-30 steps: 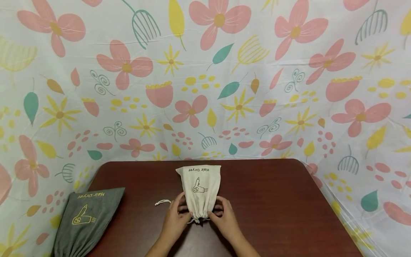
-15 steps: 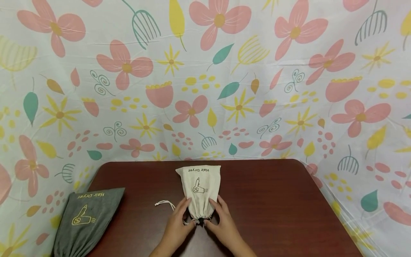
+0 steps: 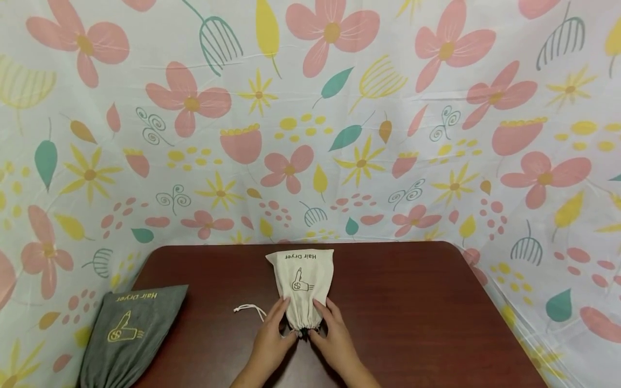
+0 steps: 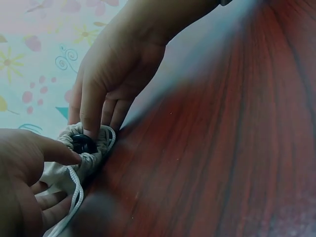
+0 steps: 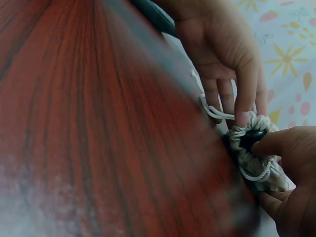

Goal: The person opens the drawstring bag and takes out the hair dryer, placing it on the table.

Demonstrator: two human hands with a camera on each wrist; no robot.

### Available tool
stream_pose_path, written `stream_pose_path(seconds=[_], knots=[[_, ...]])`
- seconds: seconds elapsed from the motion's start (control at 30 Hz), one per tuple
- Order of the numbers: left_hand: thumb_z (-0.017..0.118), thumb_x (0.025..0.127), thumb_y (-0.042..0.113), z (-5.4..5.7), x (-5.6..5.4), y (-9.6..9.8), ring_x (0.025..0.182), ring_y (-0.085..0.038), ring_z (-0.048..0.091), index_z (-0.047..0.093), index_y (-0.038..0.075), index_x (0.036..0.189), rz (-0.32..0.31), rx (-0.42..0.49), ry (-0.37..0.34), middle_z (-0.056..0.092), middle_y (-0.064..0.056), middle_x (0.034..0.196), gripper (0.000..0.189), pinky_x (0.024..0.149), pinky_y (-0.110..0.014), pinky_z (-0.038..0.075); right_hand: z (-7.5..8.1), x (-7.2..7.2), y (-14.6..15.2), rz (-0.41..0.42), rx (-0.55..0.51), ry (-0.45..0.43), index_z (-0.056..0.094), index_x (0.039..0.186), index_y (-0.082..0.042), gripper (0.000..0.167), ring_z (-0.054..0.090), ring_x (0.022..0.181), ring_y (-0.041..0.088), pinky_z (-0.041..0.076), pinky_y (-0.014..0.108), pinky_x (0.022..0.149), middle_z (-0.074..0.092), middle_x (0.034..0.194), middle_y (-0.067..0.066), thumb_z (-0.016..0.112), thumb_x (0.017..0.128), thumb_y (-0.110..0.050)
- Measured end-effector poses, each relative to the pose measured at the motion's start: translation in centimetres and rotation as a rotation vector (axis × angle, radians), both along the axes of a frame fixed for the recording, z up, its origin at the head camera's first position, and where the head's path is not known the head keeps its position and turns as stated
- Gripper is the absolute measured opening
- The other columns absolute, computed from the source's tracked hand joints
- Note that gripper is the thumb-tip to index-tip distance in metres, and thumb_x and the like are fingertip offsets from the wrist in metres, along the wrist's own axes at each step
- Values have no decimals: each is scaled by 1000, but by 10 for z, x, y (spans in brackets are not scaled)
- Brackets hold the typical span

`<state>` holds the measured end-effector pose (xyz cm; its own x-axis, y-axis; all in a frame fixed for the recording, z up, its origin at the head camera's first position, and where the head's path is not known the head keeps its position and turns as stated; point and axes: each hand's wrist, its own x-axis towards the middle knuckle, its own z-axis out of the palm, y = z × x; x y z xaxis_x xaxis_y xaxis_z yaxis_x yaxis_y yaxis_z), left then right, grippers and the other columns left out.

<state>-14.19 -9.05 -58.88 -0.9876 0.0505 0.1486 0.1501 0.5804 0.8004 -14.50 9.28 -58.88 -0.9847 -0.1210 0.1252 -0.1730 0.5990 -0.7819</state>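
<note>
A cream drawstring bag (image 3: 301,280), printed "Hair Dryer" with a dryer drawing, lies mid-table with its gathered mouth toward me. My left hand (image 3: 271,339) grips the left side of the mouth, thumb at the rim. From the other side my right hand (image 3: 335,339) grips it likewise. Both thumbs rest at the ruffled opening, where the end of a dark, shiny object (image 4: 85,144) shows inside; the rest of it is hidden by the cloth. In the right wrist view a white cord (image 5: 221,114) loops out near the left hand's fingers.
A grey drawstring bag (image 3: 128,328), also marked "Hair Dryer", lies at the table's left edge. The knotted end of the white cord (image 3: 249,306) trails left on the dark red table (image 3: 427,312). A flowered cloth (image 3: 310,134) hangs behind the table.
My hands have shifted their grip at the cream bag's mouth: the fingers came onto its top face and the thumbs moved together at the opening. The bag has stayed in place.
</note>
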Motion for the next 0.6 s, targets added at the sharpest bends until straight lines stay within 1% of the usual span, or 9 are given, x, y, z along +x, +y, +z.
stream_pose_path(seconds=[0.2,0.3,0.43,0.6], knots=[[81,79,8,0,-5,1,137,-35,50,44,15,154,-3,17,1,44,-14,157,83,99,-54,50,-2,-5,-1,18,4,0,45,153,-17,72,50,134,44,48,57,101,38,154,25,76,88,-11],[79,80,7,0,-9,2,137,-34,50,43,15,154,-8,30,2,43,-12,158,84,99,-53,50,-3,-9,-2,24,-2,14,43,153,-16,73,51,134,42,49,56,101,40,153,24,75,88,-9],[78,80,7,0,-13,3,133,-30,53,41,15,155,-10,32,-11,41,-11,160,84,90,-43,52,-4,-13,-3,26,-3,38,43,153,-13,72,52,134,39,49,54,102,44,152,22,75,88,-8],[75,80,7,0,-18,7,133,-28,53,41,15,155,9,25,-21,40,-11,160,83,88,-41,50,-6,-19,-2,30,-1,29,43,153,-13,71,54,133,38,51,51,100,44,152,21,74,89,-10]])
